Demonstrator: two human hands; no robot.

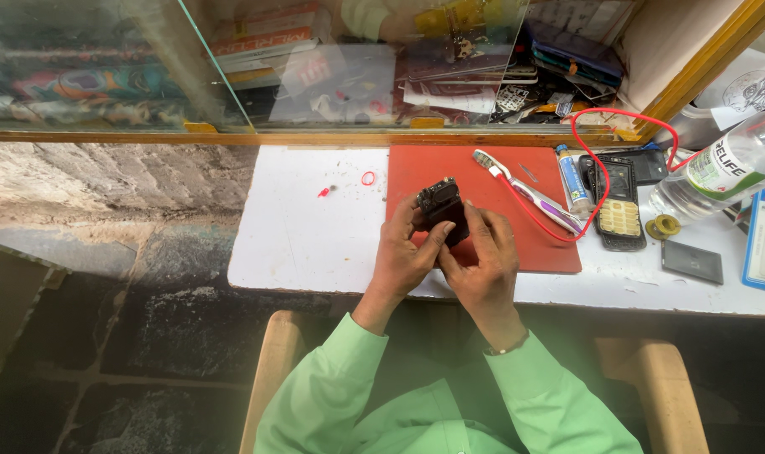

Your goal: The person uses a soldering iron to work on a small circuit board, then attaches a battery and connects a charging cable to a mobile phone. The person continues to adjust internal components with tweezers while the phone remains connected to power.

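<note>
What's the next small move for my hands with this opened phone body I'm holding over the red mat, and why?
Probably lower the phone body onto the red mat before working further. Both the left hand and right hand grip it in the air, so neither is free for the toothbrush lying beside it.

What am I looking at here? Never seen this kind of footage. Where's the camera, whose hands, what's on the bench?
There is no machine here: a person in a green shirt works with bare hands, and the single camera sits on their head, looking down. The left hand and right hand together hold a small dark phone body, opened up, over a red mat on a white worktop. On the mat lies a toothbrush, crossed by a red wire. Right of the mat are a small tube, a keypad phone front, a clear plastic bottle and a dark flat rectangle. Behind is a glass case of parts.
</note>
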